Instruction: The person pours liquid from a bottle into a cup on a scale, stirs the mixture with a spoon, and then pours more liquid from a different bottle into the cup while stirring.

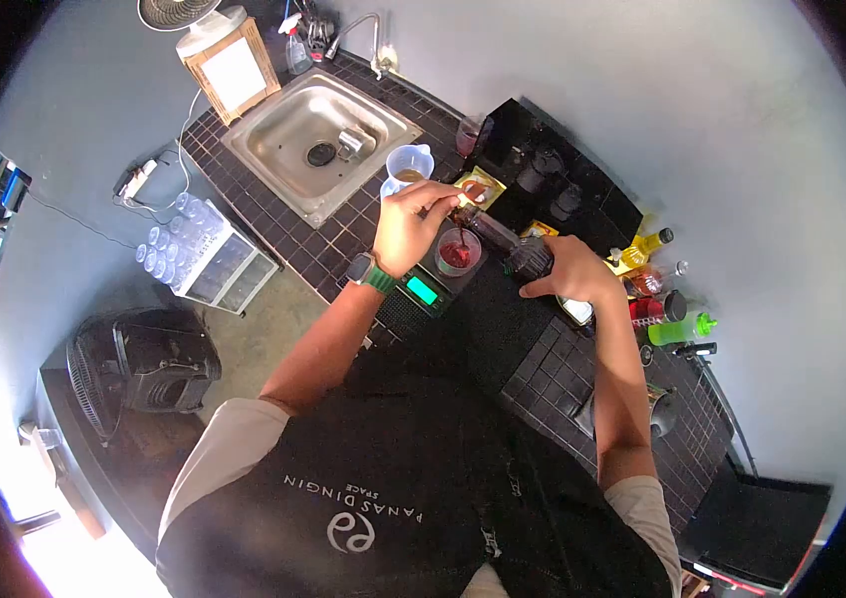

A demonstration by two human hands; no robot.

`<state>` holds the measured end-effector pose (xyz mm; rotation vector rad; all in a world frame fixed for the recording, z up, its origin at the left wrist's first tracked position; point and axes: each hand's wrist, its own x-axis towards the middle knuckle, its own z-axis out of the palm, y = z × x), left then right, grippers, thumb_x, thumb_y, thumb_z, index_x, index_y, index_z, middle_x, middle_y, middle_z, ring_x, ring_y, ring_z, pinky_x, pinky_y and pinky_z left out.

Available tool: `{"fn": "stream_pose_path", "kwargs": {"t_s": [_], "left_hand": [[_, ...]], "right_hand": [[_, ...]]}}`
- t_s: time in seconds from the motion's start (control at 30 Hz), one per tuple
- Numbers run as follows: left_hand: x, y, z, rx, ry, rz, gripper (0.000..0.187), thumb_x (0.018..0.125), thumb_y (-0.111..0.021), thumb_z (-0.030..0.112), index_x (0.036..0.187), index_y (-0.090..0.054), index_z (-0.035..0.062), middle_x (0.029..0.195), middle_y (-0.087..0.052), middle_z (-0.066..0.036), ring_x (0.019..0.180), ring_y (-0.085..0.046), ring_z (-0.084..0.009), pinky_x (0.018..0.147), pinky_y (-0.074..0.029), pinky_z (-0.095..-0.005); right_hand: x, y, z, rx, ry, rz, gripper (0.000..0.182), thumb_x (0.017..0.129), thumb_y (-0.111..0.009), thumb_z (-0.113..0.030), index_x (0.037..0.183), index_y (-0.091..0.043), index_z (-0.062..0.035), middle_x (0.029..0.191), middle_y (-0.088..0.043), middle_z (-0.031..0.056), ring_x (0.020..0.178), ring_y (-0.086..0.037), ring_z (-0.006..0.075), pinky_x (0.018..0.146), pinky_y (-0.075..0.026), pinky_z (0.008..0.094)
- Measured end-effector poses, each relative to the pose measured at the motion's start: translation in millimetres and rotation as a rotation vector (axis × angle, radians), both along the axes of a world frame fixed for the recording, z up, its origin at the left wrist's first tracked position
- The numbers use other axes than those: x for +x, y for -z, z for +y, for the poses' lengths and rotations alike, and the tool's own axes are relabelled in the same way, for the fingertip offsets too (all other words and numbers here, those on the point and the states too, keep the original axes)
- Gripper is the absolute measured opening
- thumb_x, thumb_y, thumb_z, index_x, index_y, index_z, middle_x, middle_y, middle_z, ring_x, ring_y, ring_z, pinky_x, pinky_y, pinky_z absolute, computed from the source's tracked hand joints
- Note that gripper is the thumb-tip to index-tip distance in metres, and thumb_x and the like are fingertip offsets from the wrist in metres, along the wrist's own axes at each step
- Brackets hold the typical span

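My right hand (570, 267) was clamped round the base of the dark bottle (496, 232), tilted mid-frame; my left hand (407, 231) was at its neck, its exact grip unclear. I judged this pouring, which called for a steady tilt over the cup (441, 261) of red liquid. Toward upper centre, a jug (409, 156) held brownish liquid.

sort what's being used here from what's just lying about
Likely in use:
- dark bottle, right hand on its base, left hand near its mouth
- cup
- scale

Seemingly idle:
- green bottle
- spray bottle
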<state>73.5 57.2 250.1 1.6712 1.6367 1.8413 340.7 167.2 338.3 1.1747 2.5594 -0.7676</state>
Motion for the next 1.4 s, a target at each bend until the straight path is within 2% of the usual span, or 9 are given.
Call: {"fn": "stream_pose_path", "kwargs": {"t_s": [0.17,0.23,0.43,0.67,0.73,0.97,1.03,1.4], "left_hand": [[1.5,-1.7,-0.9,-0.012,0.009,-0.037,0.013,0.096,-0.081,0.002,0.110,-0.082,0.0017,0.093,-0.081,-0.009,0.077,-0.077,-0.0127,0.071,-0.059,-0.0279],[1.3,-0.8,-1.0,-0.053,0.023,-0.067,0.016,0.095,-0.081,0.002,0.111,-0.083,0.0034,0.100,-0.081,-0.011,0.085,-0.077,-0.0188,0.076,-0.059,-0.0326],[2.0,-0.8,-1.0,-0.086,0.028,-0.094,0.016,0.095,-0.081,0.003,0.111,-0.083,0.0044,0.098,-0.081,-0.010,0.079,-0.074,-0.0178,0.073,-0.057,-0.0319],[1.8,-2.5,-2.5,-0.073,0.021,-0.058,0.016,0.095,-0.081,0.003,0.111,-0.083,0.0042,0.098,-0.080,-0.011,0.080,-0.074,-0.0180,0.073,-0.057,-0.0319],[2.4,-3.7,-3.1,-0.070,0.019,-0.059,0.016,0.095,-0.081,0.004,0.111,-0.083,0.0040,0.098,-0.080,-0.011,0.080,-0.074,-0.0181,0.073,-0.057,-0.0319],[2.4,-0.9,-2.0,-0.067,0.023,-0.070,0.014,0.095,-0.081,0.003,0.110,-0.082,0.0036,0.098,-0.081,-0.010,0.080,-0.074,-0.0178,0.073,-0.057,-0.0321],[2.2,-0.9,-2.1,-0.075,0.031,-0.067,0.015,0.095,-0.081,0.003,0.110,-0.082,0.0034,0.098,-0.081,-0.011,0.083,-0.076,-0.0180,0.075,-0.058,-0.0324],[3.5,-6.5,-3.7,-0.093,0.027,-0.053,0.015,0.096,-0.080,0.004,0.111,-0.082,0.0028,0.100,-0.081,-0.012,0.087,-0.078,-0.0210,0.078,-0.060,-0.0332]], "right_hand": [[3.2,5.6,2.9,-0.027,0.003,0.030,0.072,0.066,-0.099,-0.043,0.120,-0.075,-0.0014,0.110,-0.078,0.0236,0.105,-0.074,0.0409,0.094,-0.057,0.0450],[5.7,11.1,2.8,0.022,-0.016,0.119,0.070,0.065,-0.100,-0.038,0.111,-0.074,0.0066,0.094,-0.075,0.0271,0.092,-0.074,0.0426,0.087,-0.057,0.0458],[2.3,3.0,-0.7,0.034,-0.017,0.070,0.071,0.065,-0.100,-0.039,0.112,-0.074,0.0073,0.100,-0.076,0.0292,0.097,-0.075,0.0425,0.089,-0.057,0.0460],[4.5,6.6,1.0,0.015,-0.016,0.119,0.071,0.064,-0.101,-0.039,0.112,-0.074,0.0064,0.099,-0.076,0.0285,0.096,-0.075,0.0422,0.088,-0.057,0.0461],[1.1,-1.3,-1.4,0.001,0.004,-0.003,0.076,0.066,-0.099,-0.043,0.124,-0.074,-0.0005,0.114,-0.078,0.0243,0.112,-0.074,0.0403,0.098,-0.056,0.0456],[5.1,6.5,1.8,0.014,-0.016,0.021,0.075,0.066,-0.099,-0.043,0.122,-0.075,-0.0005,0.112,-0.078,0.0232,0.109,-0.075,0.0398,0.096,-0.056,0.0448],[7.0,7.5,0.5,0.031,-0.043,0.117,0.072,0.065,-0.100,-0.041,0.113,-0.073,0.0067,0.100,-0.076,0.0298,0.097,-0.074,0.0448,0.088,-0.057,0.0469],[9.7,16.8,4.0,0.041,-0.032,0.101,0.072,0.065,-0.100,-0.038,0.116,-0.073,0.0055,0.099,-0.076,0.0277,0.095,-0.074,0.0423,0.089,-0.057,0.0458]]}}
